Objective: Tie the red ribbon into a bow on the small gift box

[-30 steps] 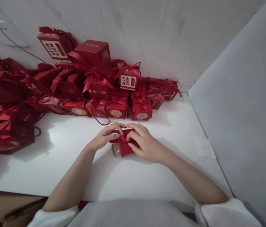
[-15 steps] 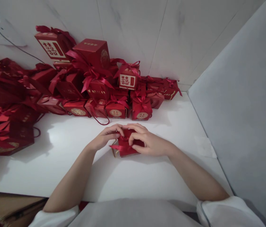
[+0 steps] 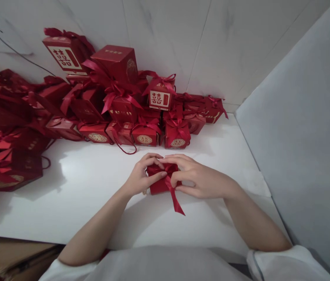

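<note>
In the head view, your left hand (image 3: 141, 177) and your right hand (image 3: 195, 179) are both closed around a small red box (image 3: 158, 184) that sits on the white table (image 3: 79, 187), right in front of you. Your fingers pinch the red ribbon (image 3: 174, 197) on top of the box. A moment ago the ribbon lay short and flat across the box. Now one long tail hangs down over the front and onto the table, so it looks like the bow is being pulled into shape, though the knot itself is hidden under your fingers. Well behind the box, a big pile of red gift boxes (image 3: 118, 105) leans against the wall (image 3: 182, 39)
</note>
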Action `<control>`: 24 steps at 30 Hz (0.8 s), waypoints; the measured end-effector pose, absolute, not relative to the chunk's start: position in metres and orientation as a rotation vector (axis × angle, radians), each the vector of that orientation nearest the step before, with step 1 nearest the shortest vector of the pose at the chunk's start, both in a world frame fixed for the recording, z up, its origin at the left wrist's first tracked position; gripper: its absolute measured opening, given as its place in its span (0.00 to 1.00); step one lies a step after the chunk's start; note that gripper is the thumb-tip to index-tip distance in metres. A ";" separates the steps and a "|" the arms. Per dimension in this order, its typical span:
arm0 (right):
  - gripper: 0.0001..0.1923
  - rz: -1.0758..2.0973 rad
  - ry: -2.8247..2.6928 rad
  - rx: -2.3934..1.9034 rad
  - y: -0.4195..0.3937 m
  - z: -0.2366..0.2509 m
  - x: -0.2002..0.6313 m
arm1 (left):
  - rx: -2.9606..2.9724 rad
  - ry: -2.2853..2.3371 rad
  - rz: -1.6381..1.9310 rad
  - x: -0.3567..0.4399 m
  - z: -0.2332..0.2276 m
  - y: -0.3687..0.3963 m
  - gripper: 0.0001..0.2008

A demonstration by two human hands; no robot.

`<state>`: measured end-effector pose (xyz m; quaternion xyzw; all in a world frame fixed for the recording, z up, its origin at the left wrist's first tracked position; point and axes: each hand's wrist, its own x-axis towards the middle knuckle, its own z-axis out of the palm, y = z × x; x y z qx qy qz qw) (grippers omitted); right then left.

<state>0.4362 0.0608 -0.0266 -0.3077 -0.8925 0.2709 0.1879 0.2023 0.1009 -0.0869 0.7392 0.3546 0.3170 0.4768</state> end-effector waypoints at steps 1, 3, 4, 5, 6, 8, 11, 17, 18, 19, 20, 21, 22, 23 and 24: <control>0.05 0.742 -2.515 -0.846 0.061 -0.026 0.436 | 1.792 0.862 0.758 0.203 -0.088 0.101 0.09; 0.06 0.704 -2.515 -0.810 0.060 -0.025 0.435 | 1.764 0.839 0.728 0.204 -0.091 0.102 0.09; 0.06 0.694 -2.516 -0.800 0.061 -0.025 0.435 | 1.754 0.830 0.720 0.203 -0.093 0.103 0.09; 0.06 0.696 -2.524 -0.796 0.061 -0.026 0.435 | 1.750 0.826 0.716 0.202 -0.094 0.104 0.09; 0.06 0.705 -2.543 -0.796 0.061 -0.027 0.434 | 1.748 0.828 0.717 0.202 -0.095 0.105 0.09; 0.06 0.734 -2.602 -0.808 0.061 -0.028 0.434 | 1.751 0.832 0.723 0.201 -0.095 0.105 0.09; 0.06 0.783 -2.655 -0.818 0.061 -0.028 0.437 | 1.747 0.859 0.747 0.204 -0.092 0.101 0.10; 0.08 0.826 -2.494 -0.997 0.062 -0.016 0.451 | 1.725 1.003 0.792 0.213 -0.087 0.091 0.10; 0.09 0.773 -2.470 -1.087 0.062 -0.015 0.452 | 1.725 1.008 0.783 0.214 -0.087 0.090 0.10; 0.11 0.723 -2.460 -1.177 0.061 -0.015 0.453 | 1.726 1.009 0.772 0.213 -0.088 0.090 0.10; 0.12 0.692 -2.464 -1.252 0.060 -0.015 0.454 | 1.729 1.008 0.761 0.213 -0.088 0.090 0.10; 0.13 0.686 -2.478 -1.308 0.059 -0.016 0.453 | 1.733 1.008 0.753 0.212 -0.089 0.091 0.10; 0.14 0.703 -2.502 -1.343 0.058 -0.016 0.452 | 1.740 1.007 0.749 0.211 -0.090 0.091 0.10; 0.15 0.727 -2.534 -1.362 0.056 -0.017 0.451 | 1.746 1.008 0.747 0.211 -0.090 0.091 0.10; 0.16 0.742 -2.566 -1.380 0.053 -0.018 0.449 | 1.749 1.009 0.746 0.210 -0.091 0.092 0.10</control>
